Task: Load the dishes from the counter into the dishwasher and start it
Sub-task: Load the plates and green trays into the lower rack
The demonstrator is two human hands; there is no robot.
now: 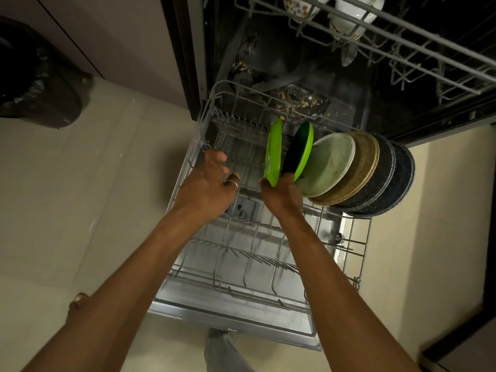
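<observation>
The dishwasher's lower rack (188,167) is pulled out over the open door (230,315). Several plates stand on edge along its right side: a green one with a dark face (304,154), a pale green one (330,165), a speckled tan one (362,167) and dark speckled ones (389,181). My right hand (281,194) grips the lower edge of a bright green plate (274,154), held upright at the left end of that row. My left hand (209,181), a ring on one finger, rests on the rack's left wires with fingers spread.
The upper rack (402,41) is slid out at top right with white bowls (351,14) in it. Food scraps lie on the dishwasher's floor (292,100). A black bin (35,81) stands on the tiled floor at left. My foot (77,300) is near the door's left corner.
</observation>
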